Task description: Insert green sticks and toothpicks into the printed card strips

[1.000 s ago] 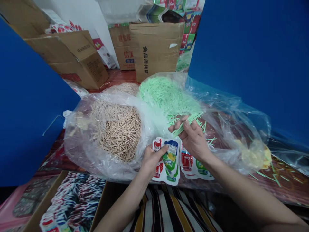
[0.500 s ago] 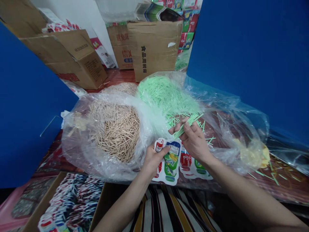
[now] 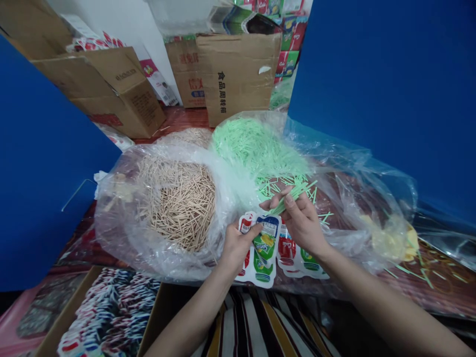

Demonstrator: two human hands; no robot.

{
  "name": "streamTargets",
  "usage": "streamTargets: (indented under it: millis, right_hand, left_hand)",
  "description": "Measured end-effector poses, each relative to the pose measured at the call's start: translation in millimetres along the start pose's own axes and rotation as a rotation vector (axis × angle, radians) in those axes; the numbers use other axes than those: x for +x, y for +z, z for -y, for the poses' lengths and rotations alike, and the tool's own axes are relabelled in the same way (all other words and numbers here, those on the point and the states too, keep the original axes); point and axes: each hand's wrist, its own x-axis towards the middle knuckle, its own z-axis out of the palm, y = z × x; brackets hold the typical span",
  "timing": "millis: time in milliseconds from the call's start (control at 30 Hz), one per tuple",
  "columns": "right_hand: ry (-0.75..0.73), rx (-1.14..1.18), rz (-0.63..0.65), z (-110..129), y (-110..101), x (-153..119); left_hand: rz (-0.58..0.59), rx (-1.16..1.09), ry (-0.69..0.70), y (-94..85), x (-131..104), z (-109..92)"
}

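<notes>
My left hand is closed on a bottle-shaped printed packet, its thumb lying across the front; the print shows a green bottle beside a red one. Between the fingers and thumb of my right hand is a bundle of thin green sticks, slanting up to the right. Beneath that hand lie more printed packets, partly covered by it. Just beyond, loose green sticks spill from a large pile in a clear plastic bag.
Left of my hands, a clear bag holds a heap of tan sticks. A carton of packed packets stands at lower left. Cardboard boxes line the back, and blue panels flank both sides. Rubber bands lie at right.
My right hand has shifted slightly right with the green sticks, its fingers a little changed in pose. My left hand keeps the packet in nearly the same spot.
</notes>
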Motion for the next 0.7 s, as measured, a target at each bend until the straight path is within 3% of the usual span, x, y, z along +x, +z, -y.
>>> streamTargets:
  millis: [267,433,700]
  right_hand:
    - [-0.085,-0.121,-0.021,-2.6,-3.7,-0.6]
    - [-0.015,-0.098,-0.088,-3.8,-2.2,-0.7]
    - [0.053,-0.231,0.042,-3.3,-8.6,0.2]
  left_hand:
    - [0.001,0.077,0.056,0.9,3.3,-0.9]
    - [-0.011,0.082,0.081,4.6,2.7,-2.1]
    - [-0.003,0.115,0.126,11.0,6.5,-6.0]
